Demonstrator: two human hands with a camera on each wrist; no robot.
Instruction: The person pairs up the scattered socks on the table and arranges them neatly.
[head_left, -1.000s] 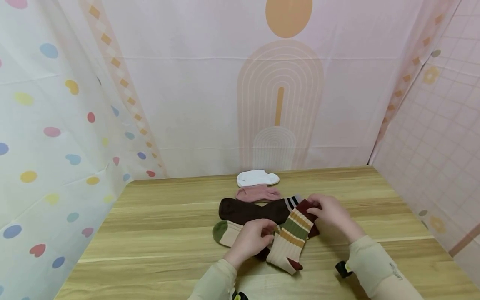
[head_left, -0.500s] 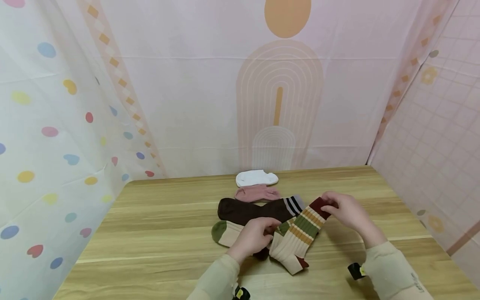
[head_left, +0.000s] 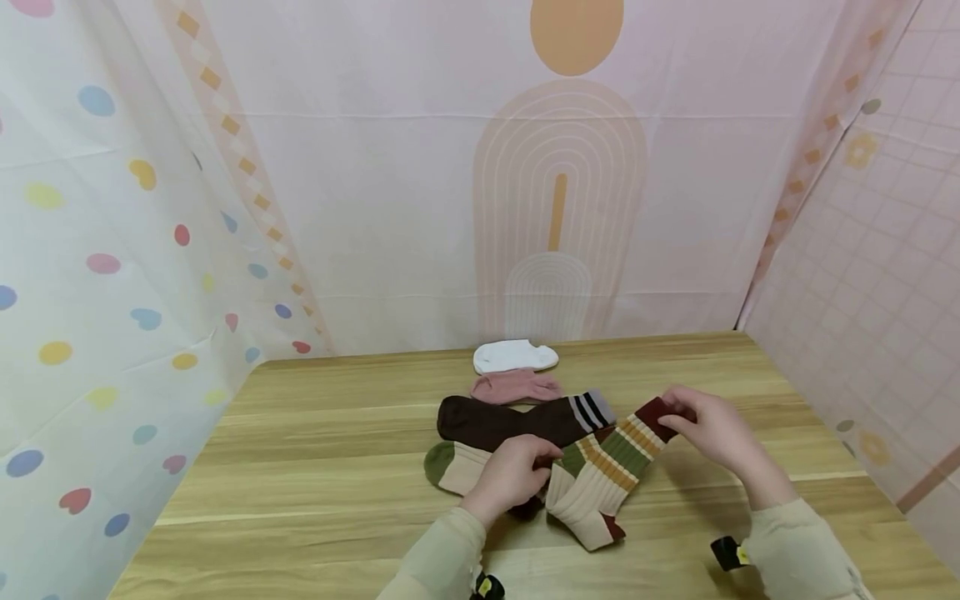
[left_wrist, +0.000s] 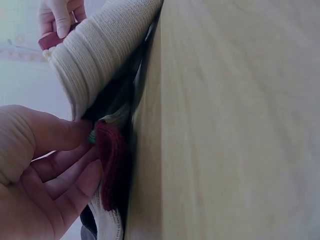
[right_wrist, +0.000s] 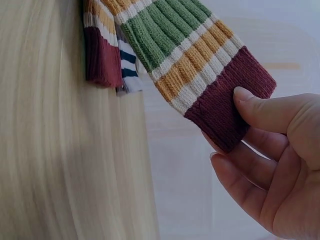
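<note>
My right hand [head_left: 708, 425] pinches the maroon cuff of a striped sock [head_left: 618, 467], cream with mustard and green bands, its cuff end raised off the table. The thumb lies over the cuff [right_wrist: 225, 105] in the right wrist view. My left hand [head_left: 513, 475] has its thumb and fingers closed at that sock's green toe end, where a small green bit shows between them in the left wrist view. Beneath lies a matching sock [head_left: 459, 468], green toe to the left, partly hidden by the left hand; its maroon heel [left_wrist: 111, 160] stands beside my fingers.
Behind lie a dark brown sock [head_left: 487, 423] with a striped grey cuff, a pink sock [head_left: 513, 387] and a white ankle sock [head_left: 513, 357], in a column on the wooden table [head_left: 322, 467]. Patterned cloth walls [head_left: 390, 208] stand at the back and sides.
My right hand has drawn the striped sock's cuff to the right, stretching the sock out at a slant and baring the brown sock's cuff. The left hand has stayed almost in place.
</note>
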